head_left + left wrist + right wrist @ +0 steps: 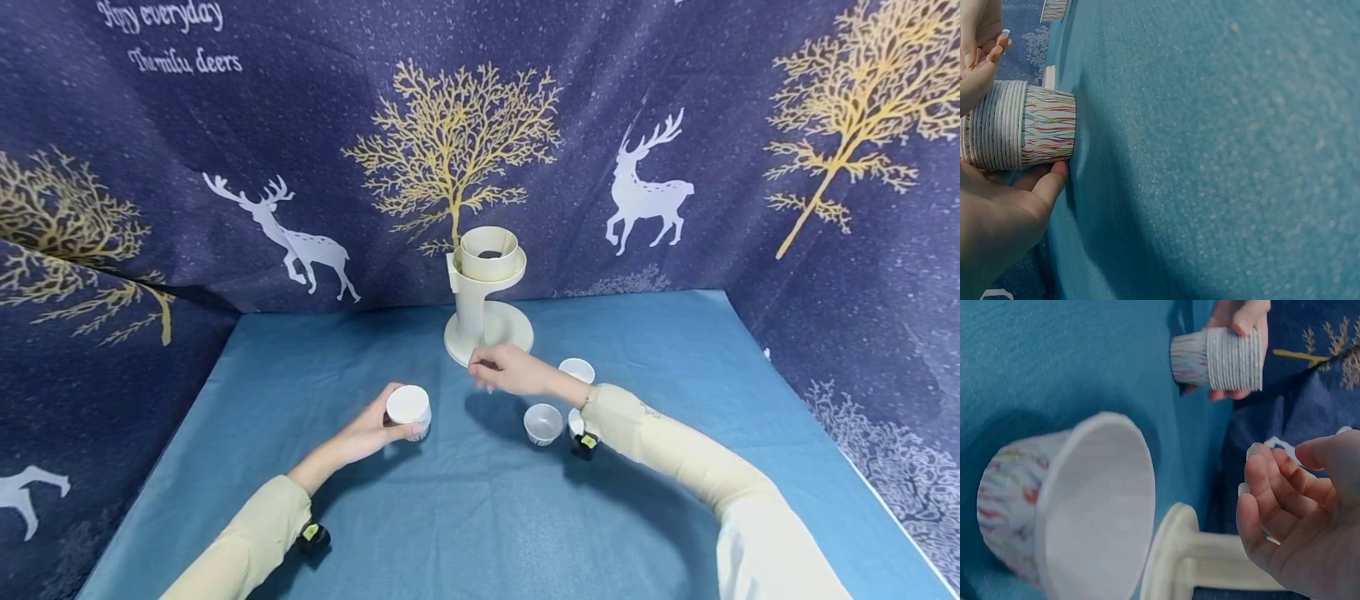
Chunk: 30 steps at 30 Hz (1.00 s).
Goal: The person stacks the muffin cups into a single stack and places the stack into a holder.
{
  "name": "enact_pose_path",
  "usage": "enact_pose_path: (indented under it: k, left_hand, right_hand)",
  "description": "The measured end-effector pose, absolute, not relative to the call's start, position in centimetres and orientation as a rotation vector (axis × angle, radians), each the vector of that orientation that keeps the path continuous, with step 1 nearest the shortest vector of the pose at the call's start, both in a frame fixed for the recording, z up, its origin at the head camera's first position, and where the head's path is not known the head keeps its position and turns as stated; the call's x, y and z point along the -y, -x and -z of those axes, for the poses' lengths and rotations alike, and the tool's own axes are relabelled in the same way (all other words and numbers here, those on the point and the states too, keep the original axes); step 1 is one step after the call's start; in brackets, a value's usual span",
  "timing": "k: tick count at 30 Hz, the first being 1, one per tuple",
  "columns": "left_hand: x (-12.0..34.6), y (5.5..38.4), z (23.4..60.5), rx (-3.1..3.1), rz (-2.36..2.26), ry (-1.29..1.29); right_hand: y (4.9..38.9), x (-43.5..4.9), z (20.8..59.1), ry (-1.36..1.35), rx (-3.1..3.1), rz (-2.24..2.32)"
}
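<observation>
My left hand (366,432) grips a stack of nested paper cups (411,408), thumb on one side and fingers on the other. In the left wrist view the lowest paper cup (1049,127) shows wavy coloured stripes, with many white rims stacked behind it. My right hand (513,369) is held over the table by the foot of the cream stand (471,312), its fingers loosely bent and holding nothing. Nearest to that arm are three single paper cups: a front one (543,426), a back one (577,368) and one (575,422) partly hidden by the sleeve.
The cream stand has a round base and a ring at its top, with a cylindrical piece (490,254) sitting in the ring. A blue cloth (480,517) covers the table. Dark blue fabric (300,125) with trees and deer hangs behind and at the sides.
</observation>
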<state>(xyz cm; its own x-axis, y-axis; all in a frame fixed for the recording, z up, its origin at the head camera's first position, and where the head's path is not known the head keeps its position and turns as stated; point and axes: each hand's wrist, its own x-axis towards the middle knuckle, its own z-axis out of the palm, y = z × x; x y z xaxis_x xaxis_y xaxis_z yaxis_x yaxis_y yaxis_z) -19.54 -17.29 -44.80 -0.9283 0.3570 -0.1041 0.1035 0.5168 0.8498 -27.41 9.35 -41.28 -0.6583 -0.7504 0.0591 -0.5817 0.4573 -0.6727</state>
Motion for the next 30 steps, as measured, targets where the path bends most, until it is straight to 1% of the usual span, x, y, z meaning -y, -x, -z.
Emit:
enact_pose_path:
  k: [4,9,12,19,30]
  left_hand:
    - [17.8,20.3,46.6,-2.495,-1.389,-0.393]
    - [17.8,20.4,46.9,-2.489,-1.389,-0.385]
    - [17.6,20.2,46.6,-2.491,-1.383,-0.378]
    - [17.1,19.2,44.1,-2.495,-1.378,-0.408]
    - [17.1,19.1,43.7,-2.478,-1.382,-0.37]
  right_hand:
    - [27.7,-10.4,41.3,1.114,-2.486,1.028]
    - [27.8,-11.6,41.3,1.074,-2.503,1.059]
    - [27.9,-12.3,41.4,1.049,-2.502,1.084]
    - [28.5,-14.0,41.3,1.012,-2.563,1.101]
    - [28.8,-15.5,41.3,1.02,-2.575,1.087]
